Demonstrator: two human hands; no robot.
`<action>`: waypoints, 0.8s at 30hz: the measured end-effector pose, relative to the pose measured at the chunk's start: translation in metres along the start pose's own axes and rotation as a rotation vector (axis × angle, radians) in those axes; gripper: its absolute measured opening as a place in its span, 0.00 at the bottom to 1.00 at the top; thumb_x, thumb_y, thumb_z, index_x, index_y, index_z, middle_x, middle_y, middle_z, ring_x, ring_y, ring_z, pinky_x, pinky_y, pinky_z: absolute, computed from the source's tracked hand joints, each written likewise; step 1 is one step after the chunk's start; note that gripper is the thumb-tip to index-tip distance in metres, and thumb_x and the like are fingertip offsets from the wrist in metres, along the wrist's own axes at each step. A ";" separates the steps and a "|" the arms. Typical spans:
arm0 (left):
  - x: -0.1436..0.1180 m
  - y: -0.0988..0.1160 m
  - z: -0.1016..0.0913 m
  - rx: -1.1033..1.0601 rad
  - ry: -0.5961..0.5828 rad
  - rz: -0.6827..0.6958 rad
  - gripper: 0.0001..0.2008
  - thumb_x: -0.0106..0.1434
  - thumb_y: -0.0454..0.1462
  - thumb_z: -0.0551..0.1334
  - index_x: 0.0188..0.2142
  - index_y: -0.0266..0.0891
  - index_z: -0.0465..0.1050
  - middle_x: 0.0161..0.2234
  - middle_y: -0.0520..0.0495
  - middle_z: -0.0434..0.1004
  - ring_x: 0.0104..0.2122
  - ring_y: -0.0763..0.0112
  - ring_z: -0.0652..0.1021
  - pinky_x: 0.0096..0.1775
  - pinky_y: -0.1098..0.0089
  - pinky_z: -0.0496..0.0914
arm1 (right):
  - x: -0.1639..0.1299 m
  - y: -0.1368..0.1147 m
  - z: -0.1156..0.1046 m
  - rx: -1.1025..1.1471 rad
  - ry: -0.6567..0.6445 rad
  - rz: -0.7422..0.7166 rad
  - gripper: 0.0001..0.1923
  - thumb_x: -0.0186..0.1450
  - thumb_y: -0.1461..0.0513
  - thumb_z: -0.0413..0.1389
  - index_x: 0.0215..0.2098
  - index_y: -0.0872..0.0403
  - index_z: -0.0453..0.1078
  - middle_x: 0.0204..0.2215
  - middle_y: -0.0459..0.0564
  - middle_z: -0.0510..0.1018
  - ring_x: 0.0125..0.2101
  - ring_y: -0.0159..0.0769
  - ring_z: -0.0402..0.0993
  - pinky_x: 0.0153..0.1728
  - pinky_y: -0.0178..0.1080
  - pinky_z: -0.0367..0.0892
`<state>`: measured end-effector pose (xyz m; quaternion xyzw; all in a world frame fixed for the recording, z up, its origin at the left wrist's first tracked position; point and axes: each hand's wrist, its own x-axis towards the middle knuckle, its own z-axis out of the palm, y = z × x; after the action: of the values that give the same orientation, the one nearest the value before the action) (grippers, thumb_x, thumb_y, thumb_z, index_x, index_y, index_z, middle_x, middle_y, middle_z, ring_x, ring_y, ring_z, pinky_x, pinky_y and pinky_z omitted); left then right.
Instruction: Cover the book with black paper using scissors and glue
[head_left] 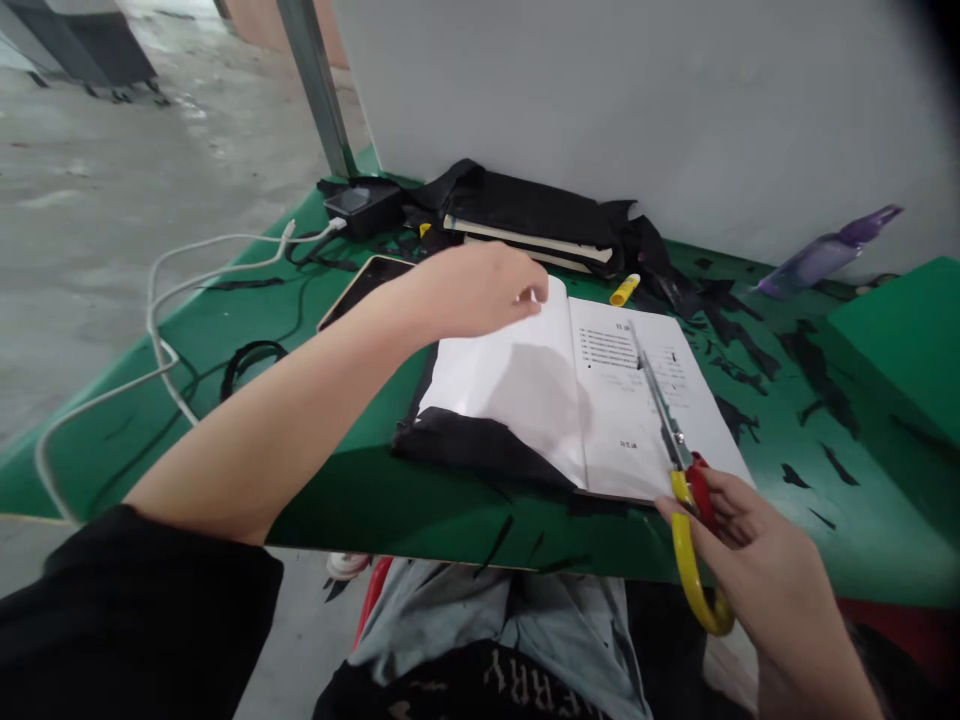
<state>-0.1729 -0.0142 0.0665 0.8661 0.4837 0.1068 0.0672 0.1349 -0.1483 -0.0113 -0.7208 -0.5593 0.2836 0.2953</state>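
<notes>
"Right hand (757, 550)?"
"Wrapped round scissors (681, 458), which point away over the open book (611, 410)."
"Left hand (480, 285)?"
"Curled near the book's far edge; can't tell whether it's gripping."
"Bottle (821, 258)?"
"Farther off, right; contents unclear."

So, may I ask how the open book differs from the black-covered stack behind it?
The open book lies spread, with printed text on its right page; the black-covered stack looks closed, showing pale edges under black material. The open book is close to the table's front edge, while the stack sits at the back, by the grey panel. Both rest on the green table.
</notes>
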 end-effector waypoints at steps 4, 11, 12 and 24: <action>-0.005 0.012 -0.002 -0.069 -0.119 0.011 0.15 0.65 0.41 0.55 0.49 0.43 0.72 0.39 0.50 0.78 0.41 0.65 0.76 0.45 0.67 0.65 | 0.005 -0.004 0.000 0.483 -0.007 0.148 0.21 0.53 0.54 0.61 0.43 0.52 0.70 0.42 0.53 0.78 0.41 0.44 0.77 0.39 0.41 0.75; -0.010 0.013 -0.010 -0.024 -0.037 0.023 0.16 0.65 0.42 0.54 0.48 0.41 0.72 0.39 0.50 0.77 0.43 0.64 0.75 0.47 0.67 0.64 | 0.011 0.002 -0.006 0.709 0.024 0.242 0.13 0.53 0.62 0.62 0.37 0.49 0.71 0.32 0.49 0.74 0.29 0.36 0.75 0.30 0.35 0.74; -0.011 0.014 -0.011 -0.033 -0.033 0.025 0.16 0.65 0.42 0.54 0.48 0.41 0.72 0.39 0.50 0.77 0.43 0.64 0.75 0.47 0.66 0.64 | 0.011 0.004 -0.007 0.710 0.013 0.240 0.13 0.53 0.61 0.62 0.37 0.49 0.70 0.32 0.50 0.74 0.29 0.36 0.74 0.30 0.36 0.75; -0.033 0.028 -0.022 -0.085 0.058 0.049 0.14 0.67 0.43 0.52 0.44 0.42 0.73 0.38 0.51 0.77 0.37 0.69 0.75 0.37 0.71 0.62 | 0.013 0.009 -0.021 0.547 -0.133 0.086 0.08 0.57 0.55 0.58 0.34 0.45 0.66 0.28 0.50 0.68 0.26 0.38 0.68 0.24 0.40 0.69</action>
<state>-0.1720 -0.0572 0.0898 0.8706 0.4591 0.1537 0.0873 0.1589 -0.1399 -0.0054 -0.6173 -0.4492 0.4828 0.4291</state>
